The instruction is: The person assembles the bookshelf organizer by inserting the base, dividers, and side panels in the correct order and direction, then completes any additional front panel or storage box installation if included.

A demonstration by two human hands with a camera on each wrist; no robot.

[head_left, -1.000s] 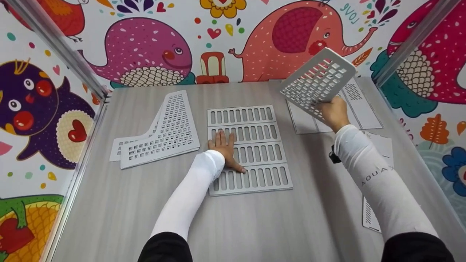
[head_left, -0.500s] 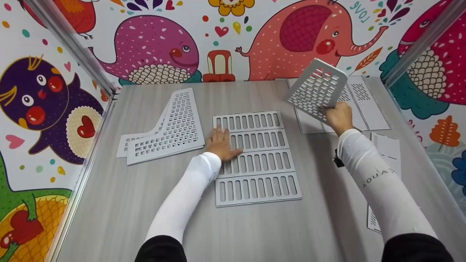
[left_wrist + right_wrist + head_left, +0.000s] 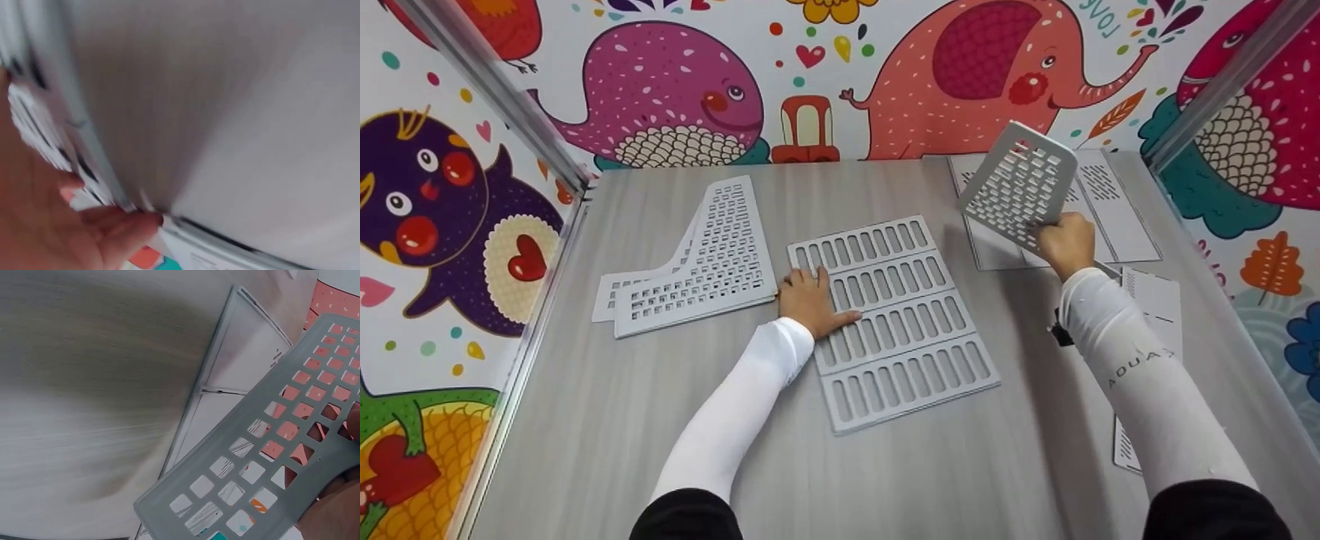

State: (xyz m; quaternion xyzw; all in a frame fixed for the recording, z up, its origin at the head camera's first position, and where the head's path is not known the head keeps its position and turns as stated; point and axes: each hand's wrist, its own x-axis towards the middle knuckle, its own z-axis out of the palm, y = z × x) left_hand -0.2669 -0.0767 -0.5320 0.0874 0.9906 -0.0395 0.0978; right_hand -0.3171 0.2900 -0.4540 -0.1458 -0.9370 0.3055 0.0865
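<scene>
One wood-grain desk (image 3: 915, 480) carries pretty much everything. Biggest thing on it is the slotted panel (image 3: 900, 303), lying flat at a slant around mid-desk, probably so either hand can reach it. Toward the left edge there's a pile of L-shaped boards (image 3: 701, 274), the lower one peeking out, likely just stacked to save room. White panels (image 3: 1110, 217) lie flat in the far right corner. The plate full of square holes (image 3: 1021, 187) is up in the air over them, tilted. A white sheet (image 3: 1159, 300) sits along the right edge, partly behind the sleeve. Right hand (image 3: 1069, 244) pinches that plate low on its near side, I'd guess so it stays upright. Left hand (image 3: 808, 301) is spread over the slotted panel's left edge, thumb out across it, seemingly to steady it. Can't tell if its fingertips touch the L-shaped boards.
</scene>
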